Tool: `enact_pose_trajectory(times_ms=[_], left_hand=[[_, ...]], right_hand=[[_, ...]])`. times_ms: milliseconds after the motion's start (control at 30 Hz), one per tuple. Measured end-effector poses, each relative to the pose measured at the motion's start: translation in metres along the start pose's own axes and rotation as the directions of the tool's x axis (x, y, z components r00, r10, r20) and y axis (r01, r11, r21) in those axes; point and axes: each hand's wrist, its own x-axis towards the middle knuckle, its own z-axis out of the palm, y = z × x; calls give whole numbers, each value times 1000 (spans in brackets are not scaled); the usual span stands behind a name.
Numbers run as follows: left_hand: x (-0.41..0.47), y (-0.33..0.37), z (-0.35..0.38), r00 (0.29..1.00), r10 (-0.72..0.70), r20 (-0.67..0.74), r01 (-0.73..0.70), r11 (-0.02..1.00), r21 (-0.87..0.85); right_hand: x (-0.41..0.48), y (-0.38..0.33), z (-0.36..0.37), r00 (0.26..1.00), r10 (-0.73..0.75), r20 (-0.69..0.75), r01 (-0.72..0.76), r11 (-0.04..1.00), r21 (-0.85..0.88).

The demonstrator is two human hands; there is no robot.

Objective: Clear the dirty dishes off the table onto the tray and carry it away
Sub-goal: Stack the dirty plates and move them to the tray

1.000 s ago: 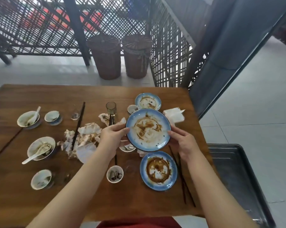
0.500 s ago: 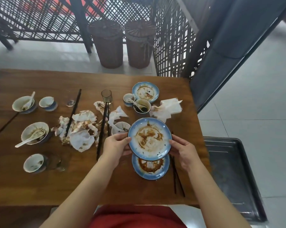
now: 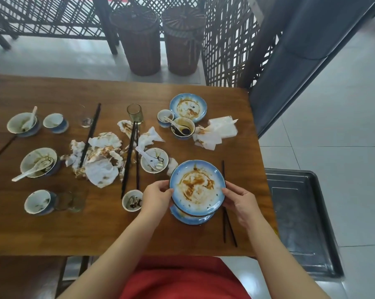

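A sauce-smeared blue plate (image 3: 197, 186) is held by its rim between my left hand (image 3: 157, 196) and my right hand (image 3: 239, 200). It sits right over a second blue plate (image 3: 190, 219), whose near edge shows beneath; I cannot tell whether they touch. A third dirty blue plate (image 3: 188, 107) lies at the far side of the wooden table (image 3: 52, 229). The dark metal tray (image 3: 301, 223) rests on the floor to the right of the table.
Several dirty bowls with spoons (image 3: 154, 160), small cups (image 3: 132, 200), a glass (image 3: 135, 113), black chopsticks (image 3: 225, 203) and crumpled stained napkins (image 3: 100, 160) are scattered over the table. Two wicker baskets (image 3: 139, 39) and a lattice screen stand beyond it.
Both hands brought the held plate toward me and down until it came right over the near plate, which it now mostly covers. The camera tilted down.
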Motion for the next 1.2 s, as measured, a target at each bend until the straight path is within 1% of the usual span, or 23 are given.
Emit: enact_pose_trajectory(times_ms=[200,367,467,567,667,767,867,1000,1067,1200], left_hand=[[-6,-3,3,1000,-3,18,2,998,55],[-9,-7,2,1000,6,13,-8,991,132],[-11,-7,3,998,58,8,-59,973,223],[-12,-7,5,995,95,10,-93,941,325],[-14,-8,9,997,71,13,-71,931,359],[-20,-7,15,1000,4,-14,0,960,279],[-28,-5,21,997,-72,-27,74,990,120],[-32,-10,26,994,-103,-33,101,994,-46],[-32,-12,26,994,-108,-29,105,991,-87],[-32,-20,25,993,-112,-25,108,987,-118]], right_hand=[[2,9,0,999,37,3,-37,999,13],[5,20,2,999,48,-20,-49,998,-37],[5,25,2,998,40,-41,-43,996,-75],[7,27,2,998,30,-46,-33,996,-78],[10,28,1,998,32,-52,-36,996,-85],[13,28,0,998,32,-58,-38,994,-106],[15,30,-1,997,31,-66,-39,992,-119],[18,35,-1,997,32,-76,-41,991,-125],[18,38,0,996,29,-81,-40,990,-138],[18,42,1,997,18,-78,-30,989,-146]])
